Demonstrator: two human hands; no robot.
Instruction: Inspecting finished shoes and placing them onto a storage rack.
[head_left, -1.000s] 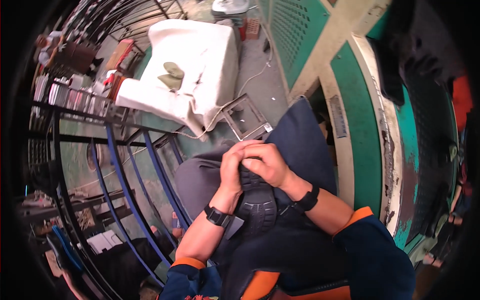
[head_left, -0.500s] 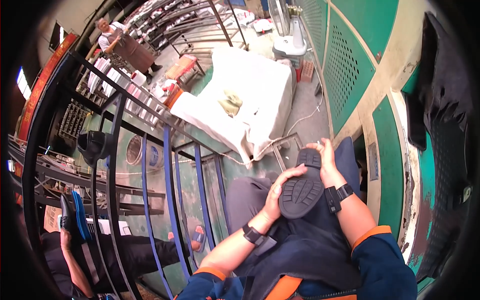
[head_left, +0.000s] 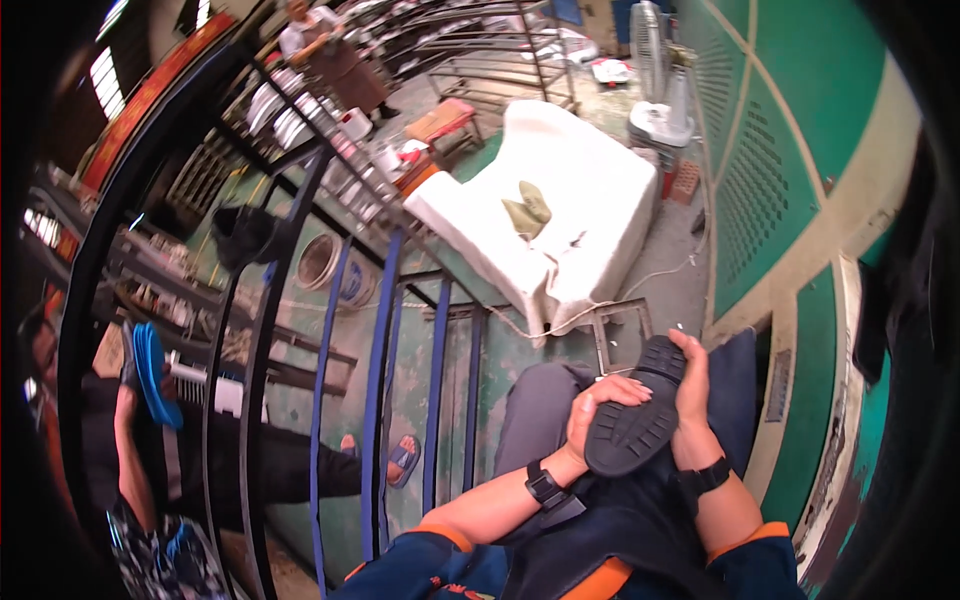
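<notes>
A black shoe [head_left: 628, 428] rests over my lap with its treaded sole turned up toward me. My left hand [head_left: 592, 408] grips its left edge, fingers laid across the middle of the sole. Along the opposite side, my right hand [head_left: 692, 388] is wrapped round the toe end and edge, its thumb hidden from view. The shoe's upper is underneath and cannot be seen. Both wrists wear black bands, and below them is a dark apron [head_left: 590, 530].
A black and blue metal rack [head_left: 383, 390] stands at my left; beyond it a seated co-worker holds a blue-soled shoe [head_left: 153, 375]. Ahead are a white cloth-covered table [head_left: 600, 190] and a rope [head_left: 600, 303]. A green cabinet [head_left: 765, 170] lines the right. Another person [head_left: 345, 65] stands far back.
The whole view has swung, so the surroundings sit farther right and lower. My left fingers now lie farther across the sole. The co-worker has turned the blue-soled shoe.
</notes>
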